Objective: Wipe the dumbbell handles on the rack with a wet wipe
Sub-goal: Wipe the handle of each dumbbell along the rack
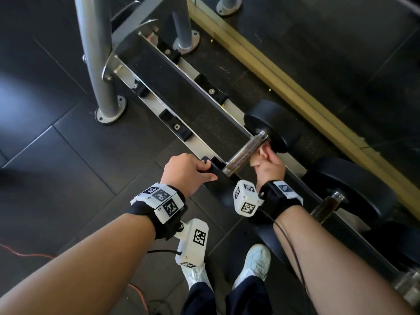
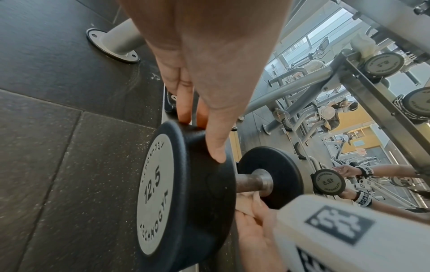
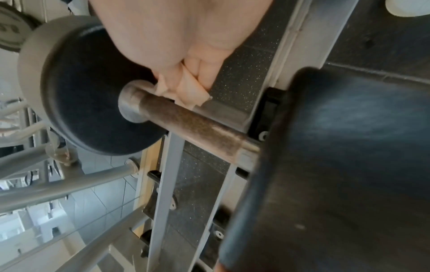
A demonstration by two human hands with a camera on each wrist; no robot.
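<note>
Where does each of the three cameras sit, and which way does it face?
Head: looks steeply down at the rack; both forearms, left hand, right hand and shoes show.
Left wrist: looks along the fingers resting on the 12.5 dumbbell head; the right hand below.
Right wrist: looks along the hand pinching the wet wipe against the handle.
Shared: all three show that dumbbell's handle.

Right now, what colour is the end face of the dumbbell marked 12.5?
Light grey end face with black lettering, ringed by black rubber; clearest in the left wrist view.
</note>
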